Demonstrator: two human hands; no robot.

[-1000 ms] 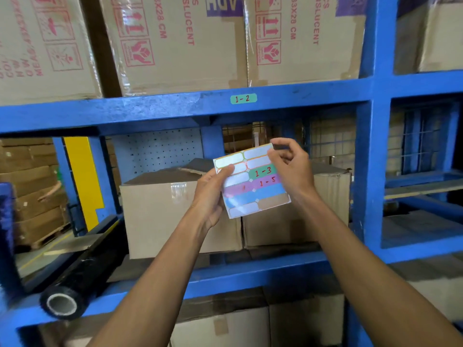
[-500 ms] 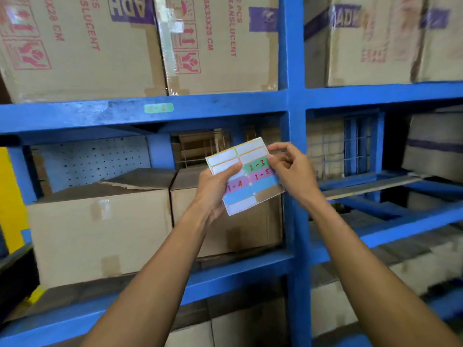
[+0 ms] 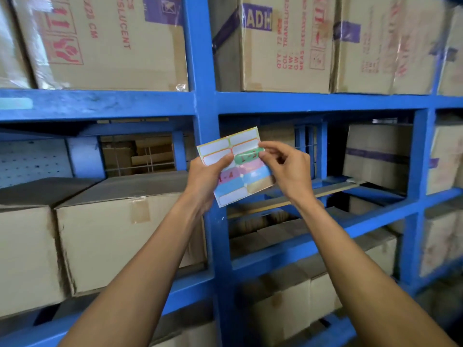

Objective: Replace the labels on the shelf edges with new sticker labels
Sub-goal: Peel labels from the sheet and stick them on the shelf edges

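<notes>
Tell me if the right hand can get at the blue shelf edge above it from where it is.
Probably yes. The right hand pinches the green sticker on the sheet held by the left hand; nothing stands between it and the shelf edge above.

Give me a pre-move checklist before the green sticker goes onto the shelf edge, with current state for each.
1. Sticker sheet steady: ok, left hand grips its left edge, thumb on the front.
2. Green 1-3 sticker gripped: ok, right hand pinches its right end.
3. Sticker fully off the sheet: not ok, it lifts at the right end only.
4. Writing legible: ok, red 1-3 reads, though blurred.
5. Target spot on the shelf edge bare: cannot tell, no old label shows on the beam right of the post; blur hides detail.
6. Old green label on the left beam: cannot tell, too blurred to read.
</notes>
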